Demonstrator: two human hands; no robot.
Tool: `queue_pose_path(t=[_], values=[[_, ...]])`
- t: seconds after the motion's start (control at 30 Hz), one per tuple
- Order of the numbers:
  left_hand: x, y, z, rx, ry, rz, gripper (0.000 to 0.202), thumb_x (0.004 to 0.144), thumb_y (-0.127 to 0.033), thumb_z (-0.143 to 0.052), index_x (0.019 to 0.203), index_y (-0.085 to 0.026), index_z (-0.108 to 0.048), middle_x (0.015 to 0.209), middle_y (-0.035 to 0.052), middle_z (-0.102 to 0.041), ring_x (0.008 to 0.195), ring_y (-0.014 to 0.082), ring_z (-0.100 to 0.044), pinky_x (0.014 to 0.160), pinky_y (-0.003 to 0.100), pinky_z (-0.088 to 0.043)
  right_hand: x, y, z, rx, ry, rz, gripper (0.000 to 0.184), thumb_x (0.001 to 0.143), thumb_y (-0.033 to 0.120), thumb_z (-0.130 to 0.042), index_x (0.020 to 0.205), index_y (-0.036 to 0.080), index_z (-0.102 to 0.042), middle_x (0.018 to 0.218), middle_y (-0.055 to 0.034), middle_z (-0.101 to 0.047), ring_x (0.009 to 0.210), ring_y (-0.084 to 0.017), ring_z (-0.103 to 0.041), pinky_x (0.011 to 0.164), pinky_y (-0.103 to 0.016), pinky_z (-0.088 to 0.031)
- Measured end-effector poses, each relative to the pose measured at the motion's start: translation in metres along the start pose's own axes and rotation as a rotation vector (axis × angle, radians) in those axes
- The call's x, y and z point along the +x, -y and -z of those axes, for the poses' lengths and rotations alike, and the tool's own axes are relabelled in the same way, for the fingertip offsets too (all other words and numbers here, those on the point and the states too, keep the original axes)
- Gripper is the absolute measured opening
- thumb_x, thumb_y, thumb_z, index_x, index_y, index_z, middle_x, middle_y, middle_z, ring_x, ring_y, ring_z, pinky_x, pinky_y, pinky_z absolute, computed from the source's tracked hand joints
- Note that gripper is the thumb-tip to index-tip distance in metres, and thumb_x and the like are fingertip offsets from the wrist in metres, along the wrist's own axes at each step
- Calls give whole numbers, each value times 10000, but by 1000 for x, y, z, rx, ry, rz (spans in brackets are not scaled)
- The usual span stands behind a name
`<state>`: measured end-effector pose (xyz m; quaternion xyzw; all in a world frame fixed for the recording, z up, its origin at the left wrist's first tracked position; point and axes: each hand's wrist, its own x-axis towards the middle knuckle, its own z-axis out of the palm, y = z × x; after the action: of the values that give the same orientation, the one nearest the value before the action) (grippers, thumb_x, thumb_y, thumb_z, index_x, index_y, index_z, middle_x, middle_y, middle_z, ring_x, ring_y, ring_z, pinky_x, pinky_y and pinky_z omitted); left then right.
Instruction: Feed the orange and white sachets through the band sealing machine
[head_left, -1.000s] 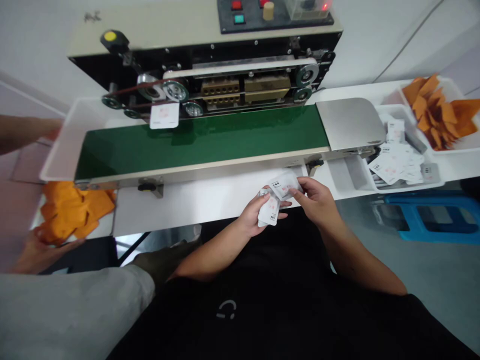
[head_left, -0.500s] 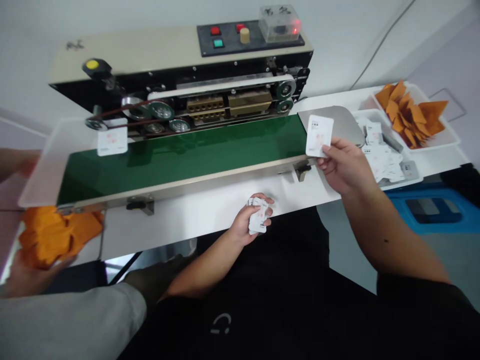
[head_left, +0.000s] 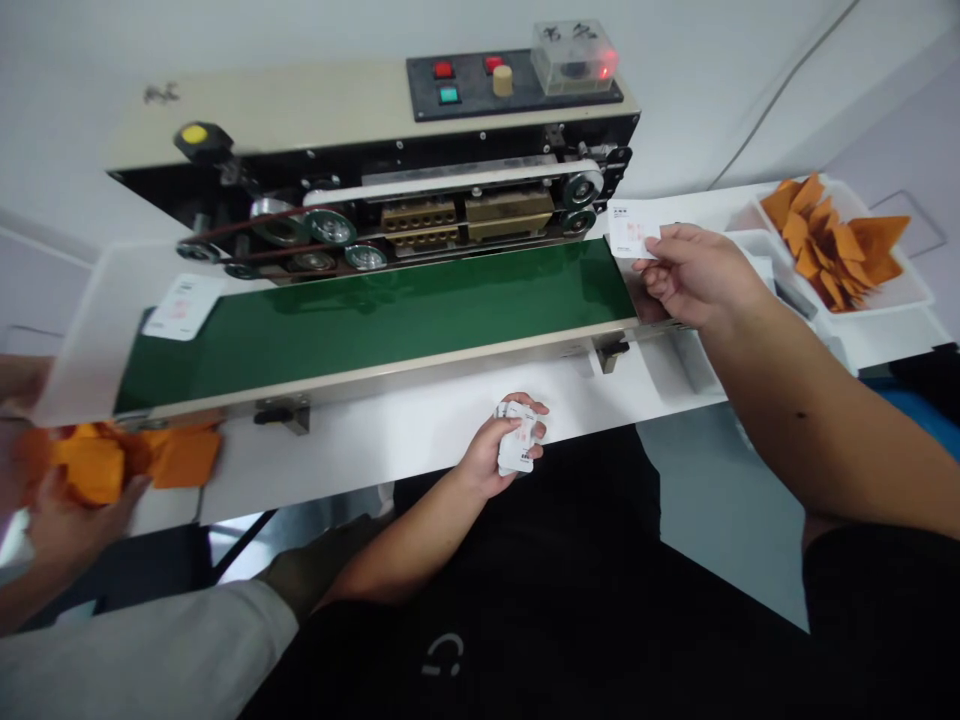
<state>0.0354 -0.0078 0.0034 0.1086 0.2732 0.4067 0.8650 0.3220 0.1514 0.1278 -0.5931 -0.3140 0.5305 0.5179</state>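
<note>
Between thumb and fingers of my right hand (head_left: 694, 270) is a white printed sachet (head_left: 628, 228), held at the right end of the sealing machine (head_left: 300, 110), by its roller inlet. Below the green conveyor belt (head_left: 405, 310), my left hand (head_left: 495, 450) is closed around a small stack of similar white sachets (head_left: 517, 440), thumb on top. Another white sachet (head_left: 184, 307) lies tilted at the left end of the belt, clear of the rollers. My right forearm hides part of the sachet tray on the right.
A co-worker's hand (head_left: 75, 530) handles orange packets (head_left: 90, 465) at lower left, close to the belt's end. White trays stand on the right; one holds orange packets (head_left: 840, 245). A translucent bin (head_left: 82, 330) stands at the left. A control panel (head_left: 472, 90) tops the machine.
My right hand has raised its sachet to the inlet and turned it sideways. The sachet at the left has come out of the rollers and moved left, tilting. My left hand stays put.
</note>
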Motion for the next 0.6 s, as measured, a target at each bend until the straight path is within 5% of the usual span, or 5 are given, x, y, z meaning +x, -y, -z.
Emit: queue_pose_path(t=[0.27, 0.6], values=[[2, -2, 1, 6, -3, 2, 345, 763, -215, -802, 1078, -221, -661, 1131, 78, -693, 804, 164, -629, 579, 230, -484, 27, -2, -12, -50, 33, -11, 248, 933, 167, -819, 836, 205, -594, 664, -3, -691, 454, -70, -540, 365, -126, -417], [1, -3, 4, -6, -4, -2, 345, 754, -214, -811, 1067, -221, -666, 1121, 78, -703, 807, 170, -635, 575, 233, -485, 13, 8, -36, -137, 78, 4, 61, 996, 153, -739, 1022, 173, -688, 768, -23, -739, 492, -84, -630, 415, -147, -444]])
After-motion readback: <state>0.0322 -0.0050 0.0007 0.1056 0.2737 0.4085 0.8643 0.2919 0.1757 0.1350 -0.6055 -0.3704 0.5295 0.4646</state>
